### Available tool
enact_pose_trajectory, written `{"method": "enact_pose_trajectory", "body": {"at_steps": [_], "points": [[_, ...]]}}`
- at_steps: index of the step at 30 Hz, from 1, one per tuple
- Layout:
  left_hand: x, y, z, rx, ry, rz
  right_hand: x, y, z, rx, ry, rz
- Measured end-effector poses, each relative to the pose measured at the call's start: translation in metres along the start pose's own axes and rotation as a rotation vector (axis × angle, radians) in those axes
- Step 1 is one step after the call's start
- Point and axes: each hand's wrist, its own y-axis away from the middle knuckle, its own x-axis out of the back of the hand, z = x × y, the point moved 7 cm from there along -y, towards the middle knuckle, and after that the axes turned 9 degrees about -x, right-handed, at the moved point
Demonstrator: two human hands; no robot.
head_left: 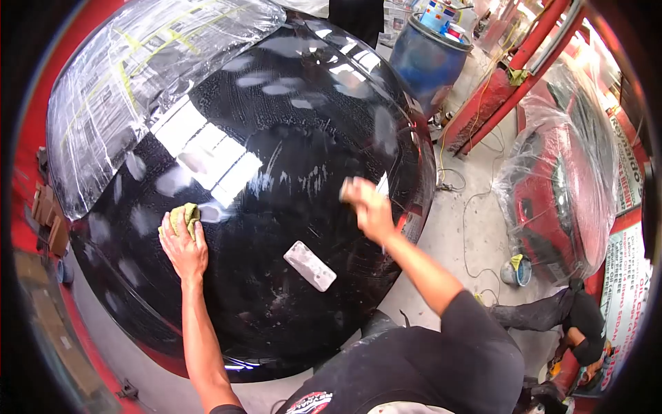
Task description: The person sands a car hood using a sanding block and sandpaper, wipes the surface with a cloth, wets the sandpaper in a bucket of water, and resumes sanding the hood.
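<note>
My left hand (185, 245) presses a yellow-green cloth (186, 212) onto a glossy black car panel (241, 290), its fingers bent over the cloth. My right hand (372, 210) is closed and smeared by motion, over the right part of the panel. A small pale edge shows at its fingertips, too blurred to name. Between the hands, nearer to me, a whitish flat block (310, 266) lies on the panel. Pale hazy patches, wet-looking streaks and bright light reflections mark the black surface.
Clear plastic sheeting (103, 117) with yellow tape covers the panel's far left. A blue drum (431, 65) stands beyond, near red posts (483, 103). At right are a plastic-wrapped red car (552, 179), a small bucket (516, 270), floor cords and a crouching person (583, 321).
</note>
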Motion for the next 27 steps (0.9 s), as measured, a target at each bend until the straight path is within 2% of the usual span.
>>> {"method": "enact_pose_trajectory", "body": {"at_steps": [2, 4, 5, 6, 8, 10, 11, 12, 13, 14, 16, 18, 20, 22, 23, 24, 26, 27], "points": [[0.003, 0.0, 0.002, -0.045, 0.008, 0.061, -0.004, -0.061, 0.033, -0.079, 0.003, 0.08], [0.008, 0.0, 0.006, -0.021, -0.003, 0.034, 0.001, -0.054, 0.014, -0.073, -0.022, 0.041], [0.001, 0.0, 0.0, -0.029, -0.007, 0.047, -0.004, -0.015, 0.01, -0.035, 0.068, 0.055], [0.005, -0.003, 0.003, 0.013, 0.019, -0.015, -0.001, 0.022, -0.008, 0.054, -0.04, 0.018], [0.001, -0.001, 0.002, -0.037, -0.009, 0.031, 0.003, 0.044, -0.01, 0.043, -0.02, -0.073], [0.001, 0.0, 0.001, -0.034, -0.014, 0.033, 0.001, -0.018, 0.007, 0.027, -0.035, -0.027], [0.002, 0.002, 0.002, -0.036, -0.019, 0.038, -0.008, -0.053, 0.026, 0.043, 0.081, 0.038], [0.003, 0.001, 0.003, -0.03, -0.022, 0.048, -0.014, -0.087, 0.031, -0.026, 0.018, 0.022], [0.005, 0.001, 0.004, -0.038, -0.02, 0.064, -0.019, -0.093, 0.03, 0.004, 0.016, -0.012], [0.004, 0.001, 0.002, -0.009, -0.011, 0.039, -0.027, -0.089, 0.027, 0.017, 0.007, -0.04], [-0.001, 0.002, -0.001, -0.027, 0.007, 0.065, -0.02, -0.005, -0.025, 0.209, 0.006, -0.009], [0.0, 0.003, 0.001, -0.004, -0.003, 0.032, -0.021, 0.031, -0.039, 0.061, -0.082, -0.167], [0.003, 0.001, 0.001, -0.006, 0.011, 0.042, -0.034, -0.034, -0.031, 0.237, -0.026, -0.082], [0.002, 0.003, -0.001, 0.005, 0.001, 0.067, -0.058, -0.118, -0.01, 0.107, -0.022, -0.086], [0.003, 0.0, -0.001, -0.002, 0.002, 0.084, -0.063, -0.131, -0.01, 0.046, -0.056, -0.074], [0.004, 0.002, 0.0, -0.015, 0.007, 0.09, -0.066, -0.132, -0.008, -0.028, -0.085, -0.066], [0.004, 0.008, 0.001, -0.005, 0.007, 0.072, -0.054, -0.062, -0.027, 0.214, -0.029, -0.005], [0.001, 0.001, -0.001, 0.005, 0.004, 0.066, -0.047, -0.029, -0.044, 0.161, -0.072, -0.045]]}}
